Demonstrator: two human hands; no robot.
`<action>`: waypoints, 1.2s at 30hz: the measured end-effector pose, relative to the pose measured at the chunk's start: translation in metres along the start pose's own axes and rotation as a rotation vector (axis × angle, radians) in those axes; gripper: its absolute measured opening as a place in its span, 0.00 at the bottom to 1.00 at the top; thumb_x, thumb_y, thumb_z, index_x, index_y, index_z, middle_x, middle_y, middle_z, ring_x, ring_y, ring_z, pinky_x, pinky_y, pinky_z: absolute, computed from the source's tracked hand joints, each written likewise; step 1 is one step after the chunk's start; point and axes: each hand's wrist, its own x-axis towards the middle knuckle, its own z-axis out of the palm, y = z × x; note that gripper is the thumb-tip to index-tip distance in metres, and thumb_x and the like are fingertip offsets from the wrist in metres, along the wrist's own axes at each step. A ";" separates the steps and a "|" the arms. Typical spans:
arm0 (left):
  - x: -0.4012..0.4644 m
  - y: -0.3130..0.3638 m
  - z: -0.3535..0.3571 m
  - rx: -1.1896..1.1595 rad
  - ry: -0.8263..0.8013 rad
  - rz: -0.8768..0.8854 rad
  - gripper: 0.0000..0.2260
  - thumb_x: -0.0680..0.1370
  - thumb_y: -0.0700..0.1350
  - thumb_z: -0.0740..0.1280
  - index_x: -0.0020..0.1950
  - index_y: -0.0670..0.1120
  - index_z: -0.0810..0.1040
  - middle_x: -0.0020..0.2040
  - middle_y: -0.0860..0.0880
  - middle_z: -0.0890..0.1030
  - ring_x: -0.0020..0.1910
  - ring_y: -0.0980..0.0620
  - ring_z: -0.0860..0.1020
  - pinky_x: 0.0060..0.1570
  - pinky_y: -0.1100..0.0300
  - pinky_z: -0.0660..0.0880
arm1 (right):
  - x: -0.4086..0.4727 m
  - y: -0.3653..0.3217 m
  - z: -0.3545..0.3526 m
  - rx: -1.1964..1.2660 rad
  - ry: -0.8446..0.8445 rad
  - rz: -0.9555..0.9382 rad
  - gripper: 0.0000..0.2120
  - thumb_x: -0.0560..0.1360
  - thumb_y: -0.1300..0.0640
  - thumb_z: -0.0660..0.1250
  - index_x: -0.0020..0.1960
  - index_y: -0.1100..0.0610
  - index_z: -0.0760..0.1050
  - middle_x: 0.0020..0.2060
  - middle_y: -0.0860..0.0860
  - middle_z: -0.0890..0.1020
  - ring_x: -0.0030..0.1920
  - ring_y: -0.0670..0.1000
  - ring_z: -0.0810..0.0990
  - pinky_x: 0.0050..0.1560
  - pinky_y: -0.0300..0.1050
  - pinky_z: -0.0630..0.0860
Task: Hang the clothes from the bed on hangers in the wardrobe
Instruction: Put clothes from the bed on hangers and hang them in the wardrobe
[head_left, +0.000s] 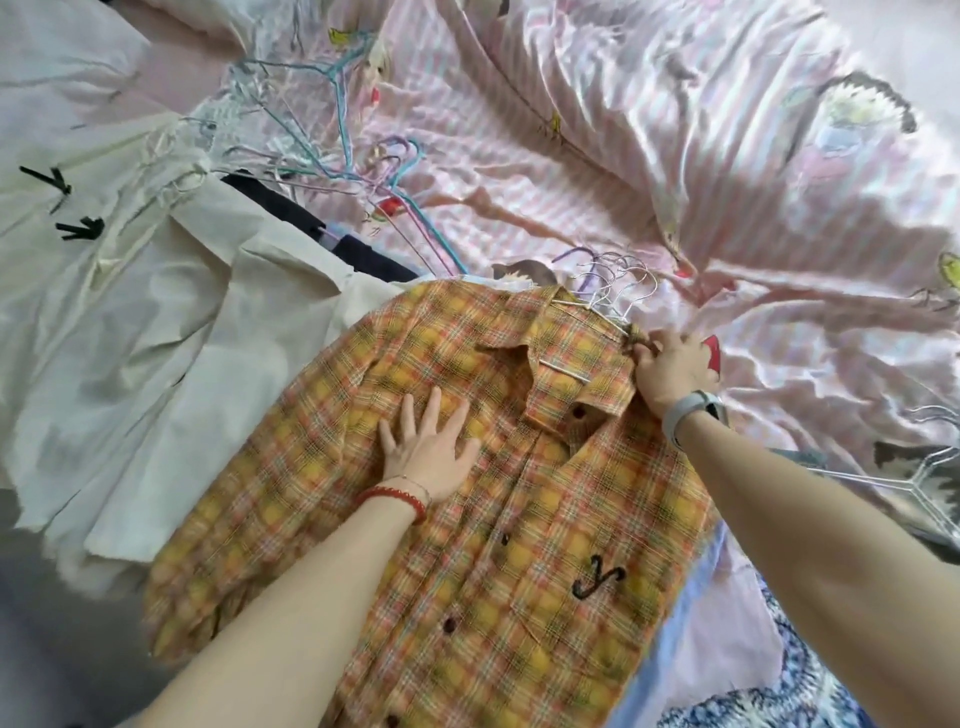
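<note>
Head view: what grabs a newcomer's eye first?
The yellow plaid shirt spread across the bed at centre, with the left hand flat on its chest and the right hand pinching its collar edge beside a white hanger. Up left, a tangle of pastel wire hangers lies on the pink sheet, next to a cream garment.

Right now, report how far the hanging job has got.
Done: a white hanger already sits inside the plaid shirt collar. In hand: the left hand presses the shirt flat while the right hand pinches its shoulder. Left: the cream garments on the bed; spare hangers lie loose.
</note>
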 end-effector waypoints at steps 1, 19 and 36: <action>0.000 0.000 -0.001 -0.013 0.004 0.004 0.25 0.80 0.59 0.48 0.76 0.57 0.46 0.76 0.50 0.37 0.74 0.43 0.35 0.69 0.39 0.37 | 0.000 -0.003 0.000 0.027 0.000 0.012 0.16 0.77 0.52 0.60 0.63 0.55 0.71 0.63 0.60 0.69 0.65 0.60 0.63 0.62 0.56 0.61; -0.237 -0.168 0.015 -0.314 0.666 -0.351 0.21 0.80 0.49 0.55 0.73 0.50 0.62 0.75 0.47 0.59 0.73 0.46 0.56 0.69 0.42 0.53 | -0.285 -0.144 0.005 0.056 -0.094 -0.859 0.22 0.77 0.51 0.52 0.69 0.57 0.67 0.68 0.57 0.68 0.70 0.59 0.62 0.71 0.58 0.56; -0.703 -0.373 0.327 -0.491 1.013 -1.449 0.21 0.71 0.51 0.53 0.54 0.45 0.79 0.55 0.44 0.80 0.58 0.45 0.75 0.51 0.40 0.73 | -0.851 -0.184 0.138 -0.093 -0.765 -1.889 0.35 0.68 0.42 0.42 0.63 0.58 0.73 0.63 0.56 0.75 0.67 0.59 0.68 0.67 0.58 0.61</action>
